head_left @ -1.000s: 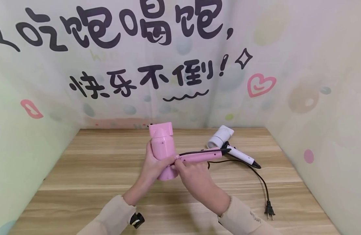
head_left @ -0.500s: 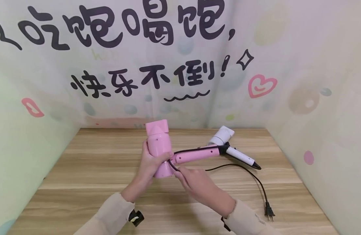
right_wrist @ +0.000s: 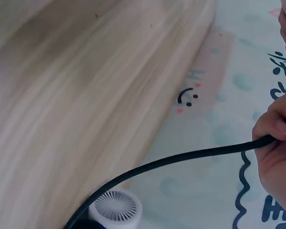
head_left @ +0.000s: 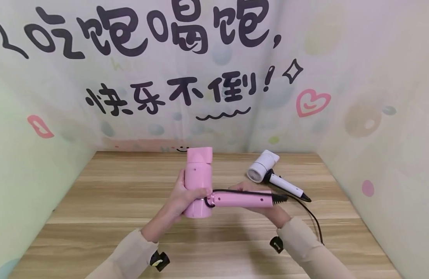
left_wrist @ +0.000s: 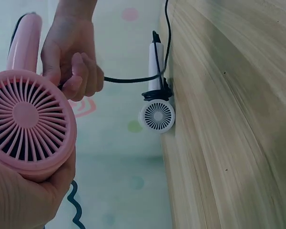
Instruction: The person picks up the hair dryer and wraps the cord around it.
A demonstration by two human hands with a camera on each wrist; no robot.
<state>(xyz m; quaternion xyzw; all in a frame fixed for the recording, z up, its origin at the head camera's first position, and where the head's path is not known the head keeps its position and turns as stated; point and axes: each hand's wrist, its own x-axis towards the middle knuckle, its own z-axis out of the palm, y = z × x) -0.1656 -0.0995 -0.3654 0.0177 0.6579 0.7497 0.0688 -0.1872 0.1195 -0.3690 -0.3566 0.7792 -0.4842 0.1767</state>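
My left hand point(head_left: 181, 197) grips the barrel of a pink hair dryer point(head_left: 198, 176) above the table, thumb across its front. The nozzle points away, and the slatted intake point(left_wrist: 26, 114) faces the left wrist camera. The pink handle point(head_left: 240, 199) sticks out to the right, with black cord running along it and looped at the joint by the barrel. Behind that handle, my right hand point(left_wrist: 74, 62) is partly hidden in the head view. Its curled fingers hold the black cord point(right_wrist: 181, 156), which trails off toward the table's right side.
A white hair dryer point(head_left: 260, 166) lies at the back right of the wooden table point(head_left: 123, 186), black cord bunched at its neck. Behind the table's far edge hangs a printed backdrop point(head_left: 179, 128). Pale walls stand at both sides.
My right hand has gone from the front of the pink handle, below it, to behind it, taking the cord round the joint. The hair dryer has shifted slightly right; the plug is out of sight.
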